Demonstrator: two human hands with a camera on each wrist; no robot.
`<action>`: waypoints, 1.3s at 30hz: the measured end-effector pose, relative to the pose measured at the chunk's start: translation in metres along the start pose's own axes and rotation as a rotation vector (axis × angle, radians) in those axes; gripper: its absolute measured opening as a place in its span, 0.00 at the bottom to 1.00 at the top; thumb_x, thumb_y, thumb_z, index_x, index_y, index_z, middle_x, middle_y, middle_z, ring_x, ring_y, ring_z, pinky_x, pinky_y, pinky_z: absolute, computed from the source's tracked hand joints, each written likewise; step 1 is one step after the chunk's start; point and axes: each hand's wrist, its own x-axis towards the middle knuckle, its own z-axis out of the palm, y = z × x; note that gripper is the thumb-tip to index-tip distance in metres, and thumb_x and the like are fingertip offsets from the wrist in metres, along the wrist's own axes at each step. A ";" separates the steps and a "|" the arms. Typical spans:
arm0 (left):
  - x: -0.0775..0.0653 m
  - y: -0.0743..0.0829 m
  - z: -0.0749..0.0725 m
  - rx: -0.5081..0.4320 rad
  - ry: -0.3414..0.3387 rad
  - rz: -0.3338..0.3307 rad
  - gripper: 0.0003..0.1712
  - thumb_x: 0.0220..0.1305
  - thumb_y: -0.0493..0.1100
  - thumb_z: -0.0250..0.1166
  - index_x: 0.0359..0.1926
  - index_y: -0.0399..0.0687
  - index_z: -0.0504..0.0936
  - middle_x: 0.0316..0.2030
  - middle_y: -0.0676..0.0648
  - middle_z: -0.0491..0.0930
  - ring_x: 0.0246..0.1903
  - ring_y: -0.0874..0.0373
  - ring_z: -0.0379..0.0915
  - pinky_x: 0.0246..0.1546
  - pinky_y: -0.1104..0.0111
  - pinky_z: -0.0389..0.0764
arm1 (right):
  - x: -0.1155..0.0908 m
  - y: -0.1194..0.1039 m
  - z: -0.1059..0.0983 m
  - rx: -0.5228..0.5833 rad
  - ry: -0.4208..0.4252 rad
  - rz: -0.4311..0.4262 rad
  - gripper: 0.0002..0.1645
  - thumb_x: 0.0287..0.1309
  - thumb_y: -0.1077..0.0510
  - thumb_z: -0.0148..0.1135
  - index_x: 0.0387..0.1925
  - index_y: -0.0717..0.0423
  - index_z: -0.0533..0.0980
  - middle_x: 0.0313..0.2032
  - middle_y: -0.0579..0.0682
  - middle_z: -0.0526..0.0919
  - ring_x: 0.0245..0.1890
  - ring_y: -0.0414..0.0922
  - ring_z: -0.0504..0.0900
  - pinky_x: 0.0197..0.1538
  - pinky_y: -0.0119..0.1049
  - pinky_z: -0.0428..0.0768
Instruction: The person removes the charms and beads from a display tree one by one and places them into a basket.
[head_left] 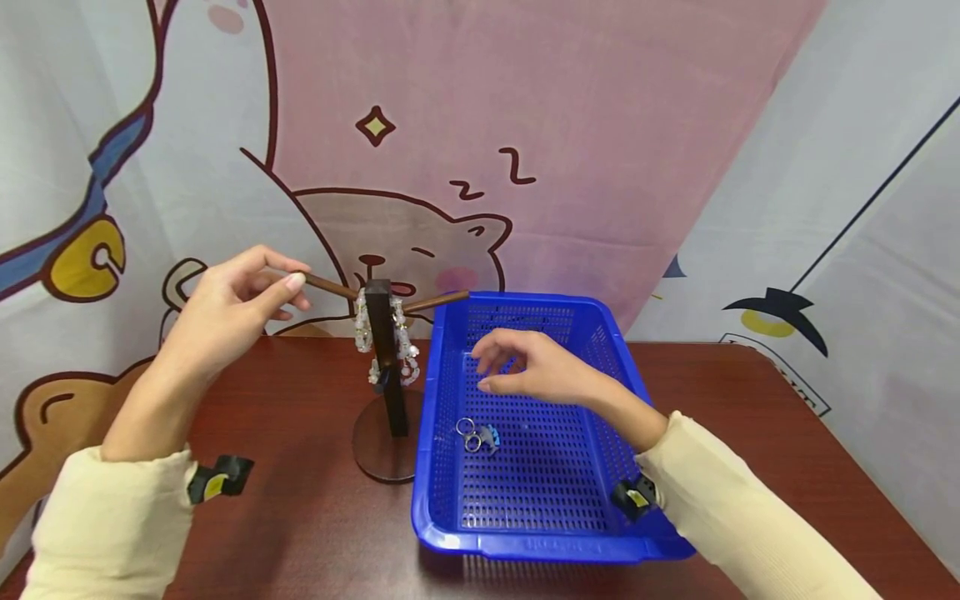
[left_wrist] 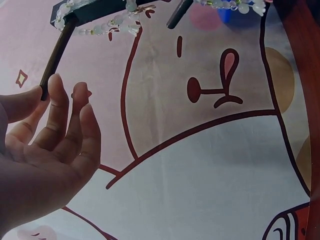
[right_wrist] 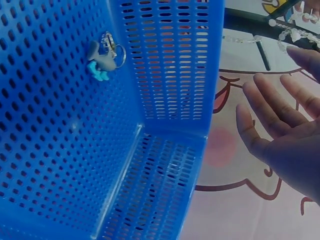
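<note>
A dark wooden jewelry stand [head_left: 385,358] with a round base rises left of the blue basket. Clear beaded bracelets [head_left: 407,346] hang from its side pegs. My left hand [head_left: 232,308] pinches the tip of the left peg [left_wrist: 59,55] between thumb and forefinger, the other fingers loosely bent. Over the blue basket [head_left: 555,546] hovers my right hand [head_left: 536,367], its fingers relaxed and holding nothing. Inside the basket lies a keychain [head_left: 489,437] with metal rings and a small grey-and-blue figure, seen also in the right wrist view.
Everything stands on a reddish-brown table [head_left: 300,517]. A cartoon-printed cloth [head_left: 600,125] hangs behind its back edge. The stand's right peg [head_left: 438,302] reaches over the basket's left rim. Black bands circle both sleeves.
</note>
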 end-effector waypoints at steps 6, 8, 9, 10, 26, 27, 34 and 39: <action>0.000 0.000 0.000 0.005 0.000 0.003 0.11 0.66 0.40 0.54 0.45 0.40 0.76 0.22 0.55 0.80 0.27 0.64 0.75 0.30 0.78 0.74 | 0.006 -0.010 -0.001 -0.001 -0.005 -0.006 0.18 0.52 0.59 0.65 0.45 0.56 0.73 0.34 0.47 0.81 0.37 0.40 0.78 0.39 0.37 0.76; 0.000 0.000 0.000 0.005 0.001 0.004 0.11 0.66 0.40 0.54 0.45 0.40 0.76 0.22 0.55 0.80 0.27 0.64 0.75 0.30 0.78 0.73 | 0.009 -0.014 0.000 -0.001 -0.006 -0.014 0.18 0.52 0.59 0.65 0.45 0.56 0.73 0.34 0.46 0.81 0.37 0.40 0.78 0.39 0.37 0.76; 0.000 0.000 0.000 0.007 0.001 0.004 0.11 0.66 0.41 0.54 0.45 0.40 0.76 0.22 0.55 0.80 0.27 0.64 0.75 0.30 0.78 0.73 | 0.010 -0.016 0.001 0.000 -0.007 -0.019 0.18 0.52 0.58 0.65 0.45 0.56 0.73 0.33 0.45 0.80 0.37 0.40 0.78 0.40 0.37 0.75; 0.000 0.000 0.000 0.005 0.002 0.004 0.11 0.66 0.41 0.54 0.45 0.40 0.76 0.22 0.55 0.80 0.27 0.64 0.75 0.30 0.78 0.73 | 0.011 -0.018 0.001 0.000 -0.010 -0.026 0.18 0.52 0.58 0.65 0.46 0.56 0.73 0.33 0.44 0.80 0.37 0.40 0.78 0.40 0.37 0.76; 0.000 0.000 -0.001 0.025 -0.005 -0.011 0.11 0.67 0.42 0.53 0.46 0.42 0.76 0.23 0.55 0.80 0.28 0.64 0.74 0.31 0.77 0.72 | 0.031 -0.037 0.013 -0.032 0.001 -0.110 0.16 0.53 0.59 0.64 0.44 0.57 0.74 0.28 0.42 0.80 0.32 0.36 0.77 0.35 0.32 0.75; 0.000 0.000 -0.001 0.025 -0.007 -0.012 0.12 0.67 0.42 0.53 0.46 0.42 0.76 0.23 0.55 0.80 0.28 0.64 0.74 0.31 0.77 0.72 | 0.032 -0.037 0.014 -0.038 0.004 -0.112 0.16 0.53 0.59 0.64 0.44 0.57 0.74 0.28 0.42 0.80 0.31 0.36 0.77 0.35 0.32 0.75; -0.001 0.001 -0.001 0.026 -0.013 -0.022 0.12 0.67 0.42 0.52 0.47 0.42 0.76 0.24 0.54 0.80 0.29 0.63 0.74 0.31 0.76 0.72 | 0.041 -0.041 0.018 -0.070 0.028 -0.094 0.15 0.53 0.58 0.64 0.43 0.57 0.74 0.26 0.42 0.80 0.29 0.36 0.76 0.34 0.34 0.74; -0.001 0.001 -0.001 0.018 -0.014 -0.020 0.12 0.67 0.42 0.52 0.46 0.42 0.76 0.23 0.54 0.80 0.28 0.63 0.74 0.31 0.76 0.73 | 0.047 -0.044 0.022 -0.077 0.048 -0.108 0.15 0.52 0.59 0.64 0.42 0.59 0.73 0.24 0.43 0.80 0.27 0.35 0.76 0.33 0.33 0.74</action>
